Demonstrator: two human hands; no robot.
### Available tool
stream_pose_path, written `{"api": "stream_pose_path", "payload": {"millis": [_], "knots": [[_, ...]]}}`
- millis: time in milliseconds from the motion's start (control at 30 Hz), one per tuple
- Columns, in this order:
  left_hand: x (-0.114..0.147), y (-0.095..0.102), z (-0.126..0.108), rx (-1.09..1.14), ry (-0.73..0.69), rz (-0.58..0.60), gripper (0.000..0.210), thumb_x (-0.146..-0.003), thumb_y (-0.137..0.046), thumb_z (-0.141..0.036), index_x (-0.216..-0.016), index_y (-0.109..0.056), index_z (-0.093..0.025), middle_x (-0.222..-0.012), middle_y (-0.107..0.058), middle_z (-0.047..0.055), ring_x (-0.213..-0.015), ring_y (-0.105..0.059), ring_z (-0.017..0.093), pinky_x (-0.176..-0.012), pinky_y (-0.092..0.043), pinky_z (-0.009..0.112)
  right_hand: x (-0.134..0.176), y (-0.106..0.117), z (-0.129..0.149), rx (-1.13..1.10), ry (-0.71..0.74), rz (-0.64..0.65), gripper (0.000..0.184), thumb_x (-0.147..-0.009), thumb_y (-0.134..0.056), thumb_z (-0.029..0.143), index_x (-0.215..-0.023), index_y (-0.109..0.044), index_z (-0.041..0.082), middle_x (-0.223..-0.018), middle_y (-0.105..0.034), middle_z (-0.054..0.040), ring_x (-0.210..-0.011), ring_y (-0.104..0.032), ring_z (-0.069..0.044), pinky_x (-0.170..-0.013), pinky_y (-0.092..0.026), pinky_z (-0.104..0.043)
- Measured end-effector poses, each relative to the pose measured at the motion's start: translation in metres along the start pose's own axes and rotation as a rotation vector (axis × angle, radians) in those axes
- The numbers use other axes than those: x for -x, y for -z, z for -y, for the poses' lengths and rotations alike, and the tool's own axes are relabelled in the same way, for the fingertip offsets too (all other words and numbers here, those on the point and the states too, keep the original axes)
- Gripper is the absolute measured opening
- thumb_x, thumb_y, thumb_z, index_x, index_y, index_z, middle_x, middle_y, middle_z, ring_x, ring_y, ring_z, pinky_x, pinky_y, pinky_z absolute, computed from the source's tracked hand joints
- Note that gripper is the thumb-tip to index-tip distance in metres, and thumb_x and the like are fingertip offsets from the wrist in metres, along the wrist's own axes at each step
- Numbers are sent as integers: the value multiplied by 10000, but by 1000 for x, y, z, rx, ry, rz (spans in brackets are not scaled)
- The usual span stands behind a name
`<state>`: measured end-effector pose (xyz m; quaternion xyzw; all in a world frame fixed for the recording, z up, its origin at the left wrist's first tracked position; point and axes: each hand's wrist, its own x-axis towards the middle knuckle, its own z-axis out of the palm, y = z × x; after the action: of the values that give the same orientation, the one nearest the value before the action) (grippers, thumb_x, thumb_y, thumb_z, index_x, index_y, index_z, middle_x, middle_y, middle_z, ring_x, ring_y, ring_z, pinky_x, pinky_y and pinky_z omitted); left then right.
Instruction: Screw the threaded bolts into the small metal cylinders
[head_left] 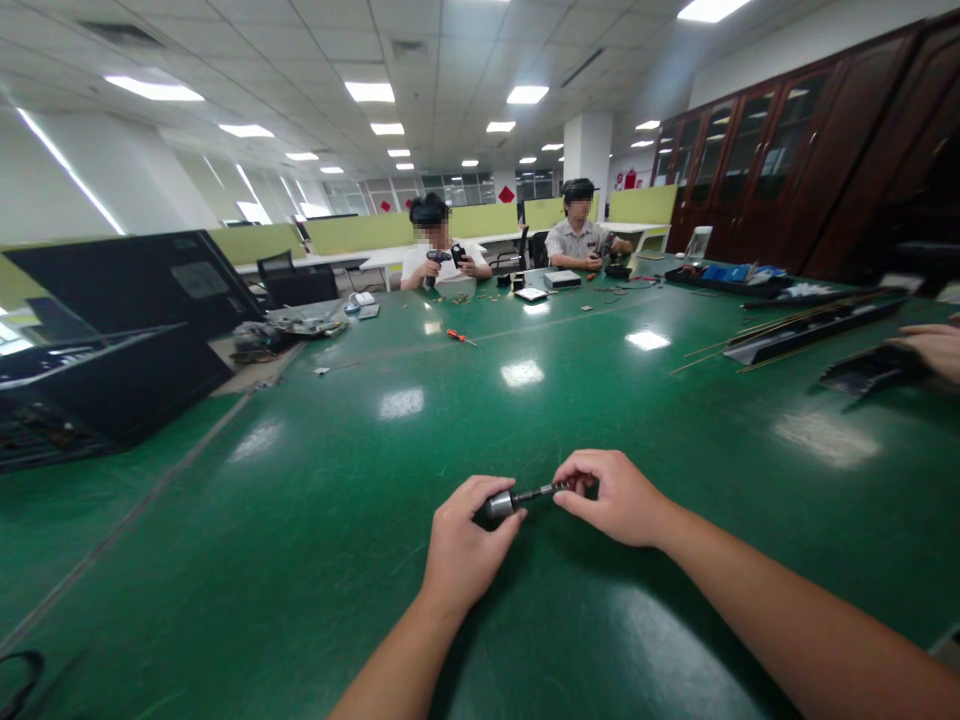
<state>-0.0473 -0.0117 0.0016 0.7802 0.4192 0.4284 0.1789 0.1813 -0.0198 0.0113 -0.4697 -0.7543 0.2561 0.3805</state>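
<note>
Low over the green table, my left hand (469,535) is closed around a short black and silver cylinder that looks like a drill chuck (499,504). A thin dark shaft, seemingly a drill bit (534,494), runs from the chuck to the right. My right hand (619,495) pinches the far end of this bit, where spiral flutes show between thumb and fingers. Both hands are close together, linked by the bit. The tip of the bit is hidden inside my right hand.
An orange screwdriver (459,337) lies farther out on the green table (337,540). Open black casings (127,390) stand at left. A dark channel with thin rods (810,325) lies at right, near another person's hand (934,350). Two people sit opposite, one holding a power drill (435,262).
</note>
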Motion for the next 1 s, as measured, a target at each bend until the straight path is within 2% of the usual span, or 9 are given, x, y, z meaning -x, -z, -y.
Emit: {"api": "stream_pose_path", "payload": {"millis": [267,367,433,533,667,800,900,1000], "knots": [[-1,0,-1,-8,20,-9,223,-767,-736,-183,-986,-724,-223,-955,-733,45,-886,-680,210,-831,-548,357,1,2,0,-4,-7,5,78,-807,-676,208,-864,-719,175,-776,-671,-23,-676,-609,-151,-653,-471,-265],[-1,1,0,-24,25,-28,229,-762,-753,-196,-987,-731,-230,-965,-735,44,-903,-676,217,-846,-544,370,-1,3,-1,-23,-13,-22,106,-834,-667,258,-880,-722,180,-776,-674,-23,-687,-598,-153,-653,-457,-262],[-1,1,2,-59,40,-67,244,-743,-785,-236,-983,-743,-242,-947,-737,40,-907,-670,230,-841,-543,384,-3,3,-3,-76,-35,-53,175,-882,-626,329,-875,-714,178,-757,-663,-18,-685,-587,-152,-647,-441,-259],[-2,2,4,-71,111,-107,281,-717,-817,-316,-983,-757,-252,-922,-744,38,-877,-675,240,-820,-545,392,-6,1,-12,-240,-126,-75,372,-952,-503,459,-788,-658,163,-671,-607,-5,-621,-571,-140,-604,-427,-248],[-5,2,9,110,299,-114,314,-721,-803,-363,-994,-742,-220,-949,-764,48,-899,-709,250,-862,-551,395,-9,-6,-27,-317,-192,-62,566,-981,-340,574,-598,-505,192,-481,-458,33,-445,-476,-121,-504,-390,-246],[-7,2,14,290,366,-113,348,-743,-767,-397,-974,-644,-167,-990,-772,100,-915,-737,252,-867,-579,395,-13,-8,-33,-311,-195,-48,601,-960,-351,614,-515,-419,215,-395,-382,52,-399,-407,-111,-505,-367,-249],[-5,9,10,319,383,-128,363,-740,-768,-411,-934,-568,-177,-1048,-763,139,-950,-741,264,-883,-585,409,-14,-5,-32,-303,-189,-56,604,-958,-358,612,-507,-415,214,-396,-387,52,-412,-415,-110,-521,-364,-246],[4,33,-2,309,405,-103,401,-722,-786,-443,-958,-602,-176,-1086,-752,150,-991,-732,282,-903,-581,415,-14,-2,-31,-306,-183,-61,594,-964,-364,592,-511,-421,211,-400,-393,52,-425,-426,-113,-530,-363,-245]]}}
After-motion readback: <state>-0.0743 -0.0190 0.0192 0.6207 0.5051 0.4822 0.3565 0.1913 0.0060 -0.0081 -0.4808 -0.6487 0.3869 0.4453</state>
